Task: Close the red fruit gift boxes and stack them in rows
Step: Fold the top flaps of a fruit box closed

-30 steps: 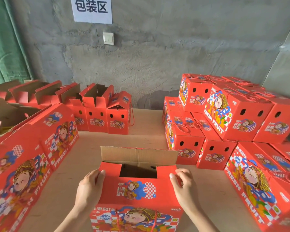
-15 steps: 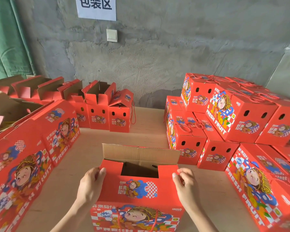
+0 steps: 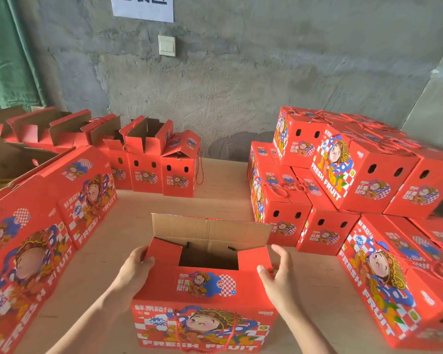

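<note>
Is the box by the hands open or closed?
Open. The box has its brown back flap standing up, and a dark gap shows on top.

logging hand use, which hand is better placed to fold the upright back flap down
Probably the right hand: open near the right end of the back flap, while the left hand grips the left corner of the box.
</note>
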The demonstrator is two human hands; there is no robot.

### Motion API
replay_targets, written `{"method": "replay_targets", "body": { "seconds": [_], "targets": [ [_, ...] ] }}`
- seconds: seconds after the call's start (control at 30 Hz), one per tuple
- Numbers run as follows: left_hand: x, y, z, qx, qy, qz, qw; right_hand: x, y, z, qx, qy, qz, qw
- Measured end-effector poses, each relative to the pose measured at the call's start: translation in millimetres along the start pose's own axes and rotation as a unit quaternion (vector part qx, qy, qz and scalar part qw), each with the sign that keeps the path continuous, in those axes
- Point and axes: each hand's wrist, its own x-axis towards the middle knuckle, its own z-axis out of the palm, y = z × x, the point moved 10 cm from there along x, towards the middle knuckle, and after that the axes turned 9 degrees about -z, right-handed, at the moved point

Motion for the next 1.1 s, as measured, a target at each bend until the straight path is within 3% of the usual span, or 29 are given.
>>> {"method": "replay_targets", "body": {
  "seconds": [0.17, 0.3, 0.43, 0.53, 0.63, 0.77, 0.93, 1.1],
  "targets": [
    [2.3, 7.4, 1.3, 0.062, 0.009, -0.010, 0.998, 5.8, 2.1, 22.6, 0.117, -0.128, 0.046, 0.984],
    [-3.6, 4.3, -2.3, 0.050, 0.044, 0.029, 0.997, 7.4, 4.7, 18.3, 0.132, -0.128, 0.044, 0.982],
    [-11.8, 17.0, -6.3, 0.075, 0.075, 0.122, 0.987, 8.6, -2.8, 13.8, 0.137, -0.125, 0.004, 0.983],
    [-31.6, 35.7, -10.2, 0.147, 0.132, 0.224, 0.954, 7.4, -0.8, 12.1, 0.151, -0.143, -0.010, 0.978],
    [-40.4, 41.3, 3.4, 0.246, 0.127, 0.273, 0.921, 5.3, -3.0, 15.3, 0.143, -0.203, -0.020, 0.968],
    [-33.6, 33.1, 11.3, 0.266, 0.084, 0.255, 0.926, 11.2, -1.9, 16.2, 0.096, -0.248, -0.038, 0.963],
    [-23.5, 35.6, 9.7, 0.285, 0.106, 0.249, 0.920, 19.0, -6.9, 16.1, -0.042, -0.246, -0.132, 0.959],
    [10.5, 46.9, 22.5, 0.455, 0.036, 0.201, 0.867, 18.8, -3.0, 18.3, -0.069, -0.253, -0.149, 0.953]
  ]
}}
